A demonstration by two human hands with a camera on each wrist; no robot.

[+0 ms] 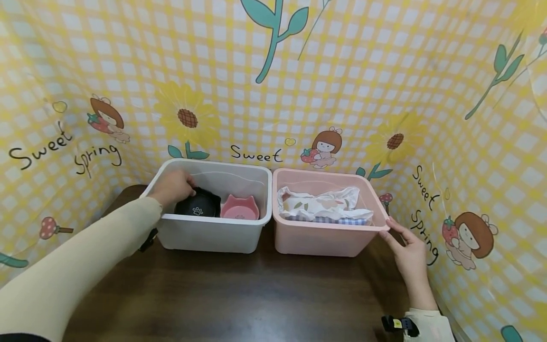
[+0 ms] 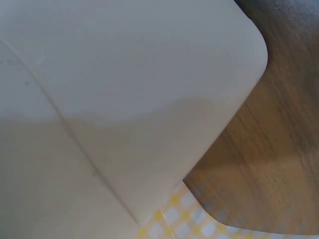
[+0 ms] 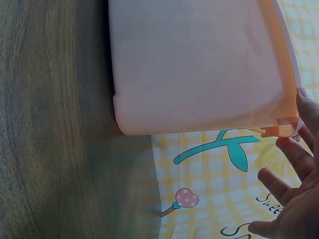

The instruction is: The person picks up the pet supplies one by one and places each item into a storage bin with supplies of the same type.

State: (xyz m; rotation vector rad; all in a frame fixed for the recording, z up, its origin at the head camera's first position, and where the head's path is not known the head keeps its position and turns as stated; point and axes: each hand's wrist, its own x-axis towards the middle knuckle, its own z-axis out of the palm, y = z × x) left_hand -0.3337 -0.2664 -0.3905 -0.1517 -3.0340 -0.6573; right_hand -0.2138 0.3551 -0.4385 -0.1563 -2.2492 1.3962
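Note:
Reaching over the left end of a light grey bin (image 1: 209, 233), my left hand (image 1: 173, 186) pinches the upper edge of a black cat-eared bowl (image 1: 198, 204) with a white paw print. A pink cat-eared bowl (image 1: 240, 208) sits to its right inside the same bin. My right hand (image 1: 409, 254) grips the front right corner of the pink bin (image 1: 318, 242), thumb and fingers at its rim. Folded cloths lie in that bin: a white printed one (image 1: 322, 199) over a blue checked one (image 1: 337, 221). Only the grey bin's outer wall (image 2: 139, 74) shows in the left wrist view.
Both bins stand side by side on a dark wooden table (image 1: 239, 294), toward its back. Behind and on both sides hangs a yellow checked curtain (image 1: 239, 109) with printed flowers and figures, close to the bins.

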